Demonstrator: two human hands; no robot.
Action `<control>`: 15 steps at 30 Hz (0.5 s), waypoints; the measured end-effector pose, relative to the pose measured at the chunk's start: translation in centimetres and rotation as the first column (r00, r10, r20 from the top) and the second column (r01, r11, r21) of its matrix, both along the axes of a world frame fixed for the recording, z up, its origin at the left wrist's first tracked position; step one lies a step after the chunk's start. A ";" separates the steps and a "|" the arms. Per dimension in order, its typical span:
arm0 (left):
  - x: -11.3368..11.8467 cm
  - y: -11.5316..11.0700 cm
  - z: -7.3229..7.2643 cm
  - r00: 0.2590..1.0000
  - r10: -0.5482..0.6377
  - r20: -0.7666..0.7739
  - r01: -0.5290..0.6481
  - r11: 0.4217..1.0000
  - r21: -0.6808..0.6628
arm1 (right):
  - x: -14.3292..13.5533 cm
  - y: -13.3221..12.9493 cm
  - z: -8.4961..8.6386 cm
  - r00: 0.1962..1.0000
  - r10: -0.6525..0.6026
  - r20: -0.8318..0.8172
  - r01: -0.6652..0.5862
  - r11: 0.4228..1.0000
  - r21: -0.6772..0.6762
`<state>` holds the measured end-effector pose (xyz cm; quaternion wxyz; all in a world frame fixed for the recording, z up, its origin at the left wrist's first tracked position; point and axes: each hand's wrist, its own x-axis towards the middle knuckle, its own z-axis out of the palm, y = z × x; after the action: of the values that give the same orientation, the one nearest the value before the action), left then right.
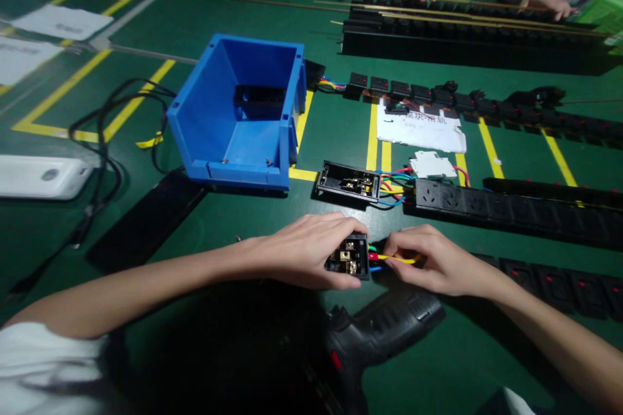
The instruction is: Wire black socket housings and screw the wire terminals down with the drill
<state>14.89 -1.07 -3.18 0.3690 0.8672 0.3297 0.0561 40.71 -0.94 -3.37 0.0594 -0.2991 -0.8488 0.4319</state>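
My left hand grips a small black terminal box, thumb on the near side and fingers on the far side. Brass terminals show in its open top. My right hand pinches a yellow wire just right of the box. Red, green and blue wire ends lie at the box's right end beside the yellow one. Beyond my hands, a similar black box with brass terminals is wired to a black socket strip. A black cordless power tool lies just below my hands.
A blue bin holds a black part and a few screws. A white breaker sits behind the socket strip. Black cables and a dark phone-like slab lie left. Across the table, a co-worker's hands rest at long black rails.
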 end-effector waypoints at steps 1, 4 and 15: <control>0.0 0.0 0.0 1.000 0.000 -0.003 0.000 1.000 0.009 | 0.0 -0.1 0.0 1.000 0.007 0.010 -0.007 1.000 0.030; 0.0 0.0 -0.1 1.000 -0.013 -0.017 0.013 0.999 0.034 | -0.1 -0.3 0.0 0.998 0.036 0.051 -0.041 0.995 0.095; 0.0 0.0 -0.4 0.999 -0.025 -0.032 0.028 0.997 0.078 | -0.3 -0.7 -0.4 0.982 0.048 0.182 -0.081 0.980 0.180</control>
<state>14.87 -1.11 -3.56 0.3303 0.8860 0.3214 0.0507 40.39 -1.69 -3.75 -0.0023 -0.3016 -0.8967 0.3239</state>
